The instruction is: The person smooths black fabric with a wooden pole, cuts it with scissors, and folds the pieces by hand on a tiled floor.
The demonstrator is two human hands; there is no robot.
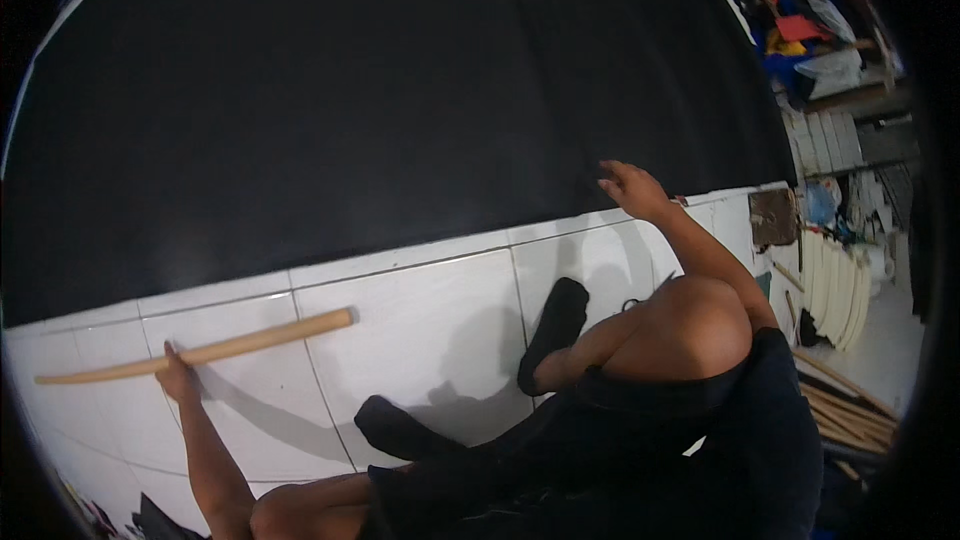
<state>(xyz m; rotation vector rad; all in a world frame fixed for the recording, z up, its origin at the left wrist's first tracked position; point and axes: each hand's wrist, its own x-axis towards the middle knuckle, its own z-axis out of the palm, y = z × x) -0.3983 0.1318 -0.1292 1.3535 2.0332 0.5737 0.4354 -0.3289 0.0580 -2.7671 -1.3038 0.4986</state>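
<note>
A broad black sheet of smooth material lies spread over the tiled floor. My left hand is closed round a long tan pole, near its middle. The pole is raised over the white tiles, just on the near side of the sheet's edge. Its right end appears thicker; whether it is solid or hollow I cannot tell. Over the right part of the sheet's near edge is my right hand, its fingers loosely bent and apart, holding nothing. Contact between that hand and the sheet cannot be made out.
My dark-socked feet rest on the white floor tiles. To the right are a brown block, stacked cream-coloured pieces and a bundle of wooden sticks. Colourful bags and scraps pile up at the far right.
</note>
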